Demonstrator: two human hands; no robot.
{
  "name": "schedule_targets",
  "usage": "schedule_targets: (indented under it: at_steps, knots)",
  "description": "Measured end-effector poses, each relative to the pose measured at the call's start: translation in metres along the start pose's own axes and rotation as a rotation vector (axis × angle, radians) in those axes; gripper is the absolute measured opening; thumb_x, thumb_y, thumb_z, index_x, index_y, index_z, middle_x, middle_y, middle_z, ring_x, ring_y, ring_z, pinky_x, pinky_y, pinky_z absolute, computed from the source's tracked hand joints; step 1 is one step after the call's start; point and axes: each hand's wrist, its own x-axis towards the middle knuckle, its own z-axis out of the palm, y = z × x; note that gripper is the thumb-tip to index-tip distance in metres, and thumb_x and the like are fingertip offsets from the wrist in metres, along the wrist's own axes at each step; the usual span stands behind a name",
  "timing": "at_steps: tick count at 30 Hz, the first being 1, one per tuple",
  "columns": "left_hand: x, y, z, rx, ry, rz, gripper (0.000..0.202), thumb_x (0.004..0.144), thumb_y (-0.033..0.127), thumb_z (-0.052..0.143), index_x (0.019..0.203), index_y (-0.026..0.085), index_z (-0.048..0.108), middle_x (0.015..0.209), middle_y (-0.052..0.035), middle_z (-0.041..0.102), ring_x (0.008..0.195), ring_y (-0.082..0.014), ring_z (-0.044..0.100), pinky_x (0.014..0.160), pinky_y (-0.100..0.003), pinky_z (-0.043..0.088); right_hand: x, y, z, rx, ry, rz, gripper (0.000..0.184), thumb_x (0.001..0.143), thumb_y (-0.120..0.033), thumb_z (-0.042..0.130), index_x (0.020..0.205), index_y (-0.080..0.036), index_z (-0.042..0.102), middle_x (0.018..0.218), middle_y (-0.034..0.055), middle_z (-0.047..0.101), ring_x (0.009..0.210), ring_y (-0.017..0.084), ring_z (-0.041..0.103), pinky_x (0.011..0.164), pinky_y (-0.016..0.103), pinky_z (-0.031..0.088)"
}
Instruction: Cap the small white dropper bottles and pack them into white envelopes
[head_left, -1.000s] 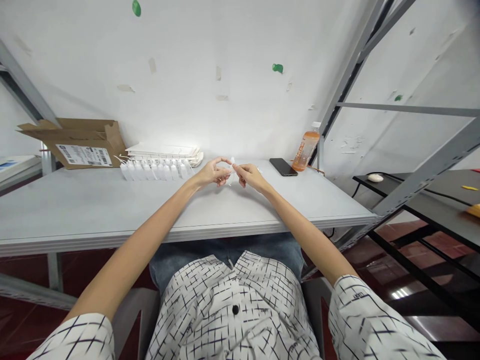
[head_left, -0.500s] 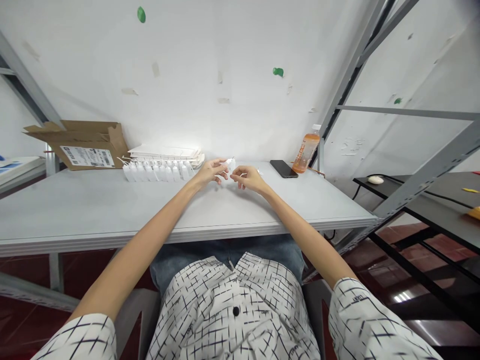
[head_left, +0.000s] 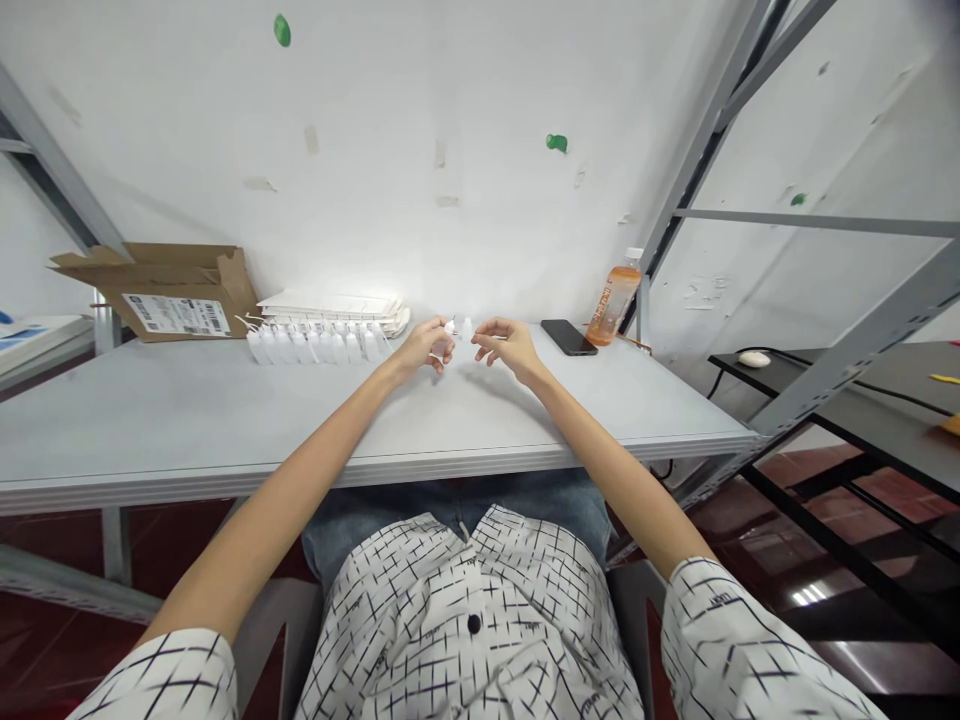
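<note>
Both my hands are raised just above the grey table [head_left: 225, 420], near its far middle. My left hand [head_left: 424, 347] is curled, with its fingertips pinched on a small white piece [head_left: 448, 327]. My right hand [head_left: 510, 343] is a little to the right, its thumb and forefinger pinched towards a second small white piece [head_left: 467, 328]; I cannot tell whether it grips it. The two hands are slightly apart. To the left of my left hand stands a row of several small white bottles [head_left: 315, 345] in front of a stack of white trays [head_left: 330, 306].
An open cardboard box [head_left: 161, 292] lies at the table's back left. A black phone [head_left: 568, 336] and an orange drink bottle [head_left: 613, 299] are at the back right. A grey metal rack [head_left: 825, 380] and a dark side table [head_left: 862, 420] stand to the right.
My hands, joined on one small white item a second ago, have drawn slightly apart and lifted a little. The head view shifted slightly.
</note>
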Motion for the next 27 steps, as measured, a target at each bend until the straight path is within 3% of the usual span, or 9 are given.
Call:
schedule_targets:
  at_steps: [6, 11, 20, 27]
  knots:
    - [0.001, -0.005, 0.001, 0.044, -0.082, -0.01, 0.032, 0.086, 0.049, 0.06, 0.101, 0.02, 0.054, 0.063, 0.0043, 0.05, 0.047, -0.0103, 0.052, 0.043, -0.02, 0.041, 0.003, -0.002, -0.003, 0.127, 0.005, 0.028, 0.029, 0.059, -0.033, 0.084, 0.073, -0.016, 0.065, 0.066, -0.0007, 0.061, 0.054, 0.009, 0.055, 0.045, 0.022, 0.046]
    - [-0.002, -0.004, 0.005, 0.094, -0.164, -0.03, 0.031, 0.087, 0.047, 0.061, 0.099, 0.019, 0.055, 0.065, 0.0007, 0.058, 0.044, -0.0117, 0.054, 0.041, -0.022, 0.04, 0.002, -0.003, -0.004, 0.151, -0.037, 0.047, 0.033, 0.058, -0.038, 0.085, 0.077, -0.015, 0.07, 0.069, 0.0008, 0.063, 0.058, 0.01, 0.055, 0.046, 0.022, 0.046]
    - [0.003, -0.014, 0.008, 0.138, -0.082, -0.046, 0.021, 0.086, 0.037, 0.059, 0.082, 0.018, 0.054, 0.061, 0.0027, 0.05, 0.038, -0.0068, 0.043, 0.034, -0.02, 0.028, 0.004, 0.009, 0.004, 0.128, -0.047, 0.108, 0.032, 0.063, -0.037, 0.084, 0.081, -0.014, 0.07, 0.078, 0.0056, 0.073, 0.06, 0.012, 0.064, 0.046, 0.02, 0.047]
    - [0.017, -0.032, 0.003, 0.148, -0.007, -0.037, 0.019, 0.087, 0.034, 0.055, 0.077, 0.018, 0.052, 0.055, 0.0046, 0.045, 0.037, -0.0058, 0.035, 0.038, -0.02, 0.022, 0.024, 0.022, 0.008, 0.173, -0.01, 0.21, 0.023, 0.066, -0.022, 0.084, 0.078, -0.013, 0.067, 0.07, 0.0052, 0.071, 0.059, 0.013, 0.065, 0.051, 0.023, 0.051]
